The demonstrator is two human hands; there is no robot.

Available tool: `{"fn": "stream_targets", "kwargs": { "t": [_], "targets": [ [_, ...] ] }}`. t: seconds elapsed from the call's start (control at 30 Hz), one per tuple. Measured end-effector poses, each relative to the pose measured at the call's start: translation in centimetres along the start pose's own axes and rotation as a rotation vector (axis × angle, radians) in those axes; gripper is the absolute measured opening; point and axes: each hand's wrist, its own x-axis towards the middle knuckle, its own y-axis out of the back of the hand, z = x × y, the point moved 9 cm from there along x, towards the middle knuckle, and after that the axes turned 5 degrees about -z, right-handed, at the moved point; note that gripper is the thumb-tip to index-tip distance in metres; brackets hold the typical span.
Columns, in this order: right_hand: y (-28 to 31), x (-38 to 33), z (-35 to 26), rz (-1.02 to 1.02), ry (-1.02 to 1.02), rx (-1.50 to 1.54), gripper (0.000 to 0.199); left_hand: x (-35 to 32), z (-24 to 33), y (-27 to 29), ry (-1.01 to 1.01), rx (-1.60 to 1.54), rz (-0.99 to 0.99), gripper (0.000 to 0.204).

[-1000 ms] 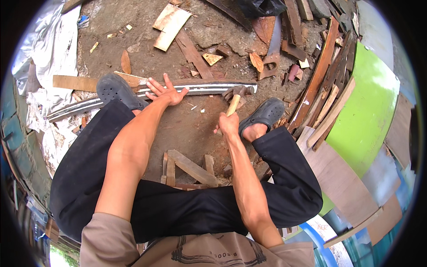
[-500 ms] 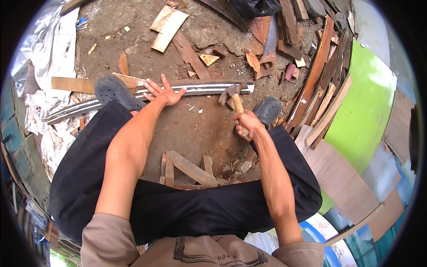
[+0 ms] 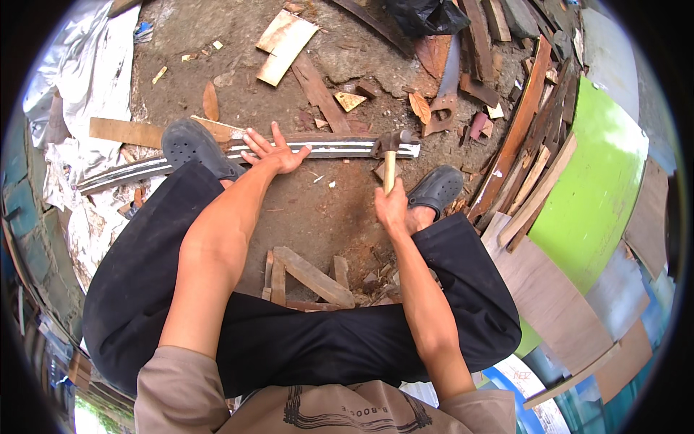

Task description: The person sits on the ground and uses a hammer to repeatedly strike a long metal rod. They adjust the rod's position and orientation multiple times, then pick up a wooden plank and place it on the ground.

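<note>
Since a moment ago my right hand [image 3: 392, 210] has swung the hammer [image 3: 390, 155] forward, so its head now sits on the long pale strip [image 3: 325, 150] near that strip's right end, where before it was raised nearer my knee. That hand is closed tight round the wooden handle, low down on it. My left hand [image 3: 271, 152] has hardly shifted: it lies flat with fingers spread, pressing down on the strip just left of its middle, well apart from the hammer head. The strip runs crosswise in front of both hands, from under my left shoe [image 3: 194, 148] out past the hammer, with my right shoe [image 3: 436, 191] just beside my hammer hand. As I judge it, I am in the middle of the hammering: the blow lands at the right end, and I cannot tell whether a nail is there or how much of the strip has already been worked. The stretch between my hands and the part toward my left shoe look untouched, so most of the length seems left to do. Wood offcuts [image 3: 311, 275] lie close below my hands, between my legs.
</note>
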Motion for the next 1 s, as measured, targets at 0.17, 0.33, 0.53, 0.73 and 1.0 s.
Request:
{"fn": "stream_targets", "kwargs": {
  "t": [0.17, 0.33, 0.53, 0.73, 1.0],
  "targets": [
    [-2.2, -2.4, 0.5, -0.035, -0.050, 0.013, 0.039, 0.0, -0.1, 0.2, 0.003, 0.000, -0.003, 0.120],
    [-2.4, -2.2, 0.9, -0.057, -0.064, 0.053, 0.037, 0.0, 0.1, 0.3, 0.009, 0.013, 0.018, 0.120],
    [0.9, -0.6, -1.8, -0.266, -0.127, -0.058, 0.033, 0.1, -0.1, 0.2, 0.007, 0.006, 0.006, 0.120],
    [1.2, -1.3, 0.6, -0.572, -0.234, -0.032, 0.026, -0.3, -0.3, 0.4, 0.011, -0.006, -0.004, 0.119],
    [1.8, -6.3, -0.4, -0.610, -0.365, 0.226, 0.022, -0.3, 0.1, 0.1, -0.036, -0.039, 0.059, 0.117]
  ]
}}
